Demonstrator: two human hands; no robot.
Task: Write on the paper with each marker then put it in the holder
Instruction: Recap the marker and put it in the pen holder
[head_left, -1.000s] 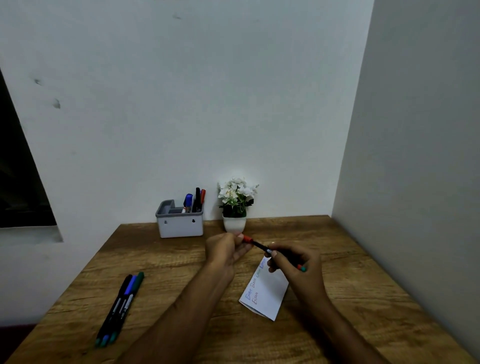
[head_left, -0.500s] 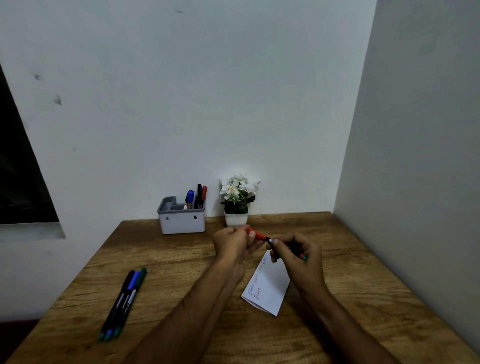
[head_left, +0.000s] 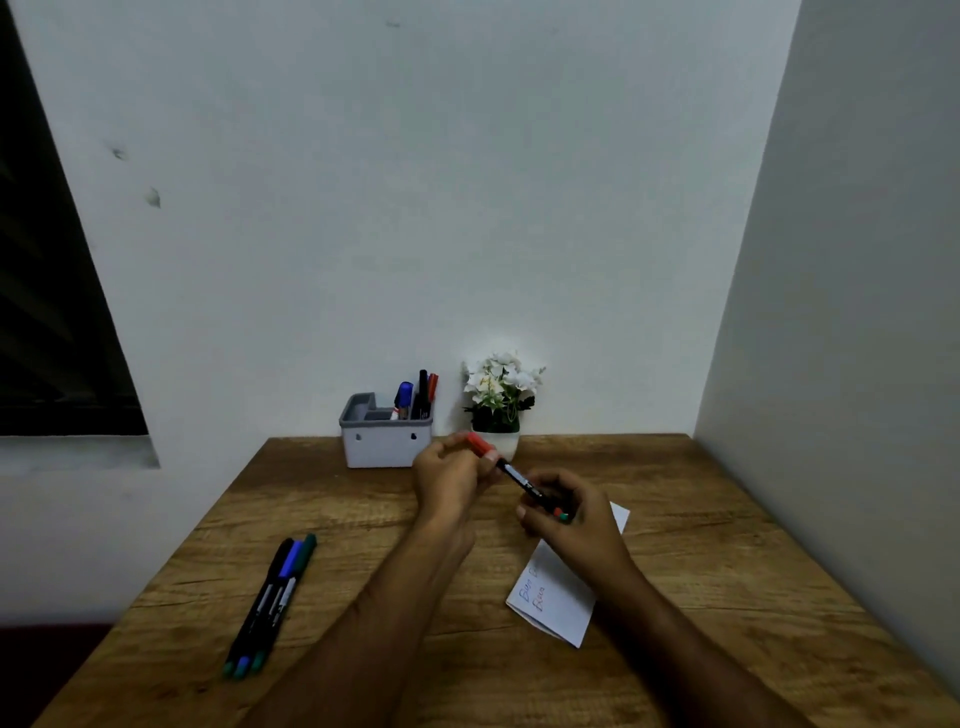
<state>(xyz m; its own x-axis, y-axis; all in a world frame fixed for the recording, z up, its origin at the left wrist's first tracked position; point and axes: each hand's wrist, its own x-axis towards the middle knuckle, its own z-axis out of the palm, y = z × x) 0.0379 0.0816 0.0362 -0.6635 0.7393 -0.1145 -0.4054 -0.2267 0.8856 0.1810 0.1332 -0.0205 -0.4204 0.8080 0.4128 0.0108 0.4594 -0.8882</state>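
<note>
A red marker (head_left: 514, 475) with a black barrel is held above the wooden table (head_left: 363, 530) between both hands. My left hand (head_left: 449, 475) pinches its red cap end. My right hand (head_left: 571, 517) grips the barrel's rear end. Under my right hand lies the folded white paper (head_left: 558, 597) with a few written words. The grey holder (head_left: 384, 441) stands at the table's back edge with three markers upright in it. Three more markers (head_left: 272, 603), black, blue and green, lie side by side at the front left.
A small white pot of white flowers (head_left: 501, 400) stands right of the holder, just behind my left hand. Walls close the table in at the back and on the right. A dark window opening is on the left.
Both hands with the red marker have drifted slightly away from me towards the flower pot. The grip on the cap and barrel looks the same.
</note>
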